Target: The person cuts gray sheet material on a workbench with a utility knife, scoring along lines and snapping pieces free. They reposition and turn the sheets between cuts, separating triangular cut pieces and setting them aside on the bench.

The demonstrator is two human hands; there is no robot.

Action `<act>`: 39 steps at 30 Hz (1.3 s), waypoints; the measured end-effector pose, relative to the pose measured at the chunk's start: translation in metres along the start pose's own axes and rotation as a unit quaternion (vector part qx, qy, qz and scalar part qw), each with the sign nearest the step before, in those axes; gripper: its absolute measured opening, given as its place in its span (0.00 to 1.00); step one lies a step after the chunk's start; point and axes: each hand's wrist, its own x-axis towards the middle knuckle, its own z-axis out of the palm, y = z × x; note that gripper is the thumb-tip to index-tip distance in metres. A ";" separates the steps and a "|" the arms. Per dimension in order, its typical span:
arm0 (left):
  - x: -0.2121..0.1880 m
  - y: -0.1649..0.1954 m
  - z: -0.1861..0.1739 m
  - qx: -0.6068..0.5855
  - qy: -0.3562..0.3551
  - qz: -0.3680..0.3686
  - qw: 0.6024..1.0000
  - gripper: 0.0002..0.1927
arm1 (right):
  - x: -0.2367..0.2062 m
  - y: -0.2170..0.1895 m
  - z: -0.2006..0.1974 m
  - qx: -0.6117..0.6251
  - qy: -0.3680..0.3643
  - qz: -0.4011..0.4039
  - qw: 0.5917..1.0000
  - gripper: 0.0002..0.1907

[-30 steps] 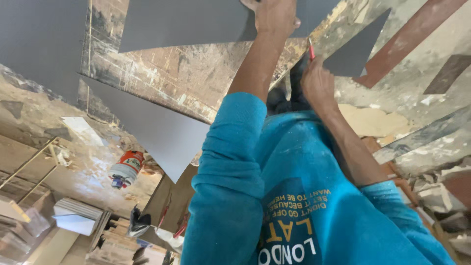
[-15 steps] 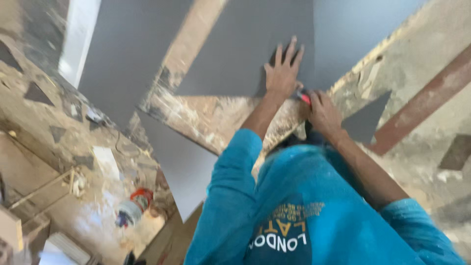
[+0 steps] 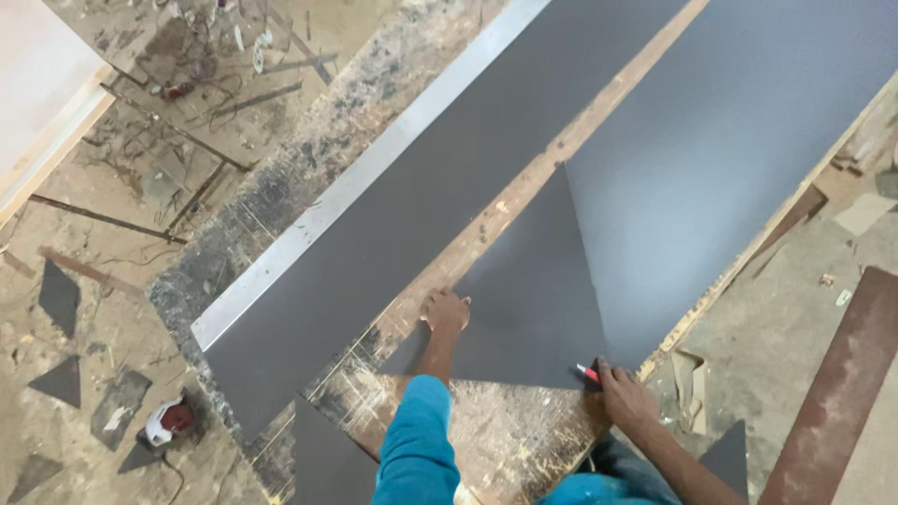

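Left hand [image 3: 446, 311] pressed flat, open, on dark grey laminate triangle [image 3: 528, 299]; right hand [image 3: 622, 393] gripping red-handled cutter [image 3: 587, 373] at sheet corner. Risk: blade skids toward left hand if sheet shifts on scarred wooden desk [image 3: 486, 430].

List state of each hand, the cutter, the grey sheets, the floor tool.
left hand: pressed flat on triangular grey piece.
right hand: gripping red cutter.
red cutter: tip at the triangle's lower corner.
triangular grey piece: lying flat on worktable.
long grey sheet: flat, beside metal straightedge.
power tool: lying on floor, unattended.
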 end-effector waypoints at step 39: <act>-0.127 0.206 -0.149 -0.371 -0.351 0.201 0.836 0.25 | -0.008 0.013 -0.018 0.450 0.118 0.051 0.884 0.15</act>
